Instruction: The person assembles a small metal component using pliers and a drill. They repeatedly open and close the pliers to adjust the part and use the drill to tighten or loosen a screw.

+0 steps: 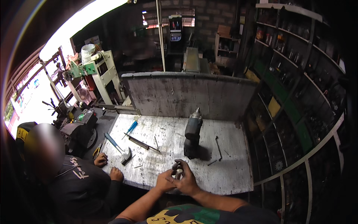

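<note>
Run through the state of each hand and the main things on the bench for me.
Right hand: curled around a metal piece.
Left hand: against the right hand, grip partly hidden.
Drill: on the bench, tip pointing away from the person.
Hammer: lying loose, head at its near end.
Screwdriver: lying loose, blue handle pointing away.
Bent rod: lying loose, right of the drill.
Co-worker's hands: at the bench's left edge.

The left hand (165, 182) and right hand (189, 183) cover much of the small metal piece (179, 171) between them — its full shape cannot be told. A co-worker's head (44, 151) is blurred; the person's shirt (182, 216) is cut by the lower edge — and the shelves (308, 186) hold parts too small and dark to name.
</note>
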Demonstrator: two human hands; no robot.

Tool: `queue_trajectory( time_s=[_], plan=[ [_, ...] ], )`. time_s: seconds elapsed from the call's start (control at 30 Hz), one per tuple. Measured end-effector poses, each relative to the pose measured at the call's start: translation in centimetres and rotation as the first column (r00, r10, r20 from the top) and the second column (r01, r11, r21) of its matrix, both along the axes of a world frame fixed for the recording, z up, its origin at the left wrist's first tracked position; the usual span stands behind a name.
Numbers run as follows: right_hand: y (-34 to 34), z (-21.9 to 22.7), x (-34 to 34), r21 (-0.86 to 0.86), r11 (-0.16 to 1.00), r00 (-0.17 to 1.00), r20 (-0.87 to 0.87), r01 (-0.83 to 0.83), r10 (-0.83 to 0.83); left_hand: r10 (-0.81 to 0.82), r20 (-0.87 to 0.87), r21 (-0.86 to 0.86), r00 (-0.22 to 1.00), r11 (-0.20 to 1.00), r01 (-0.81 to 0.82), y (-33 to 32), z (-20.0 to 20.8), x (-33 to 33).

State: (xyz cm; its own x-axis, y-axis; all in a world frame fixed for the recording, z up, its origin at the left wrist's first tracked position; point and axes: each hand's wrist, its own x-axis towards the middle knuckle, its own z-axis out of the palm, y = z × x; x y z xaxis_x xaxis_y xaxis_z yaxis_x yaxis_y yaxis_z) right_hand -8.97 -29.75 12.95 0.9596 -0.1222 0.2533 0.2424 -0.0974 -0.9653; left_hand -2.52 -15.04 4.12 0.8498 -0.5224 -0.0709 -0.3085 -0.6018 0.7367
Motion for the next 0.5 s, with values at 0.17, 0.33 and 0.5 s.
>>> queue_trajectory(
  time_s=[0.17,0.33,0.5],
  plan=[
    [-2.6,0.9,5.5,0.056,0.810,0.759,-0.317,-0.584,0.569,0.024,0.108,0.043,0.994,0.999,-0.029,0.7,-0.2,-1.1],
    [-1.9,-0.7,8.0,0.027,0.362,0.350,-0.202,-0.932,0.915,-0.408,-0.198,-0.365,0.891,0.875,0.320,4.4,-4.2,1.0],
    [1.6,0.3,0.9,-0.106,0.978,0.983,-0.033,-0.181,0.179,-0.046,0.233,-0.318,0.971,0.940,0.121,0.3,-5.8,-2.7]
  ],
)
